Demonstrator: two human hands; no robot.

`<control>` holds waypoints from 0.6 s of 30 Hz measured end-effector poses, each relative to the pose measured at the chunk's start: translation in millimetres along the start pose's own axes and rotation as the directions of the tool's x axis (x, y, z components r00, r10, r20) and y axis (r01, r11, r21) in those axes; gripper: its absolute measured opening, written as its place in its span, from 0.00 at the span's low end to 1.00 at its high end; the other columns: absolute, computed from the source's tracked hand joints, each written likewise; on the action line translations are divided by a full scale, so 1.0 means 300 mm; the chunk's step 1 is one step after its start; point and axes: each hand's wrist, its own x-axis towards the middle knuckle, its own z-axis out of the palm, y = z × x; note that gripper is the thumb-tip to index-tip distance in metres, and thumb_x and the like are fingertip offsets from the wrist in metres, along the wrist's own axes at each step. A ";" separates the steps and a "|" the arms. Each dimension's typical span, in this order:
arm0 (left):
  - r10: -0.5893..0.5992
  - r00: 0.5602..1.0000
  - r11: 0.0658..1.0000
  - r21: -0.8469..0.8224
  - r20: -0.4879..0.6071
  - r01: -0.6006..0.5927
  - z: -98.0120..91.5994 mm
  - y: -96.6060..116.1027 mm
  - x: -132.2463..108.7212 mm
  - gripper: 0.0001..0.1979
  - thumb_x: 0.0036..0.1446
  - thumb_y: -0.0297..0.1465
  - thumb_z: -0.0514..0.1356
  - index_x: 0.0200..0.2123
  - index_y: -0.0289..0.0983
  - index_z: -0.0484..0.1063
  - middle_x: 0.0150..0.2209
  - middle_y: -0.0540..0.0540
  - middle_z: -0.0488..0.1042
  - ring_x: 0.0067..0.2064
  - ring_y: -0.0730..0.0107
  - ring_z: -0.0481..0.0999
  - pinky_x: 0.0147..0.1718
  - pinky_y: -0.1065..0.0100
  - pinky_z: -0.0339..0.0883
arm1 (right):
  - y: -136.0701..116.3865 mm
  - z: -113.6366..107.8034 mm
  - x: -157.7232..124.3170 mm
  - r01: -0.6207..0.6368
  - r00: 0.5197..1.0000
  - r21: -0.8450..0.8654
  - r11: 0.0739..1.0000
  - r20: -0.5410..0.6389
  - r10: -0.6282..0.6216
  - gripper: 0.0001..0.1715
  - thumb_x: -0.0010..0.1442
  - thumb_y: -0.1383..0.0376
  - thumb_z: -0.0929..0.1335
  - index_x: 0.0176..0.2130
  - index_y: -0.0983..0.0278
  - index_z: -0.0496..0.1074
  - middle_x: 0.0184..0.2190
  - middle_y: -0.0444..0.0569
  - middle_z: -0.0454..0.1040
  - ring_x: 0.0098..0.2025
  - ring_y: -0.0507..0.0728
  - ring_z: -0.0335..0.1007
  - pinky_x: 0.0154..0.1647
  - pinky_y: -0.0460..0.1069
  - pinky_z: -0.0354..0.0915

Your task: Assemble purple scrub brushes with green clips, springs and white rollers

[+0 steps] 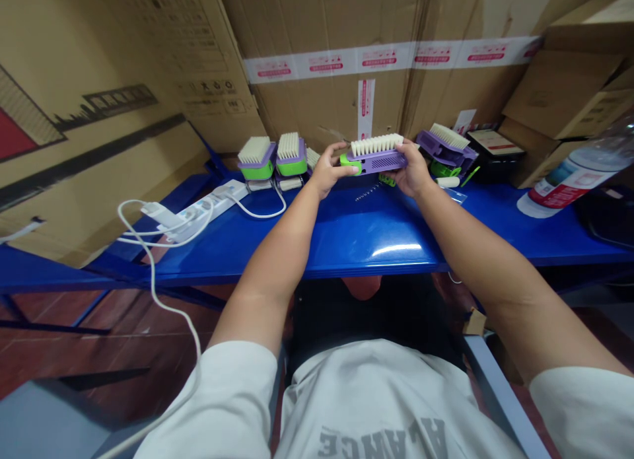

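Holding a purple-and-green plastic brush unit with cream bristles in both hands, bristles up, slotted side facing the wearer. It's raised over the far part of the table, in front of the cardboard. Left hand pinches the green end, thumb on the near face; right hand grips the purple end, thumb up by the bristles. Both grips look closed on the unit; finger positions behind it can't be told.

Handling advice: support both ends evenly, keep it level, keep the right thumb off the bristle tips, and don't squeeze the green end too hard. Probably wise to keep it away from the row of tiny dark bits below, too small to identify.

Surface: glossy blue table, light glaring near the front edge. Two similar units sit left, near a white power strip with a looping white cable. Another purple unit sits right; beyond it, a see-through plastic bottle with a red label.

Room: large brown cardboard boxes behind, reddish floor below.
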 end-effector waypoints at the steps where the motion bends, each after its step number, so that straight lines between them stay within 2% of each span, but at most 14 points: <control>1: 0.000 1.000 1.000 -0.001 -0.001 0.000 0.001 0.001 -0.001 0.47 0.36 0.32 0.79 0.63 0.45 0.72 0.60 0.39 0.88 0.63 0.45 0.88 0.69 0.45 0.78 | 0.000 0.000 0.000 -0.004 1.000 0.007 1.000 -0.004 0.004 0.41 0.45 0.34 0.79 0.47 0.49 0.67 0.46 0.46 0.81 0.58 0.72 0.80 0.56 0.72 0.83; 10: 0.015 1.000 1.000 0.024 0.002 -0.015 -0.003 -0.002 0.001 0.47 0.36 0.36 0.81 0.63 0.44 0.73 0.61 0.38 0.87 0.65 0.41 0.86 0.68 0.44 0.79 | -0.004 0.003 -0.003 -0.002 1.000 -0.001 1.000 -0.001 0.002 0.41 0.44 0.34 0.79 0.47 0.49 0.65 0.47 0.46 0.80 0.59 0.73 0.79 0.55 0.73 0.83; 18: 0.017 1.000 0.999 0.036 0.009 -0.017 -0.007 -0.005 0.002 0.47 0.38 0.35 0.80 0.64 0.44 0.73 0.60 0.38 0.87 0.65 0.41 0.87 0.69 0.42 0.79 | -0.002 0.007 -0.001 -0.012 1.000 0.011 1.000 0.002 0.012 0.42 0.43 0.35 0.79 0.47 0.48 0.63 0.44 0.46 0.78 0.57 0.72 0.79 0.53 0.70 0.83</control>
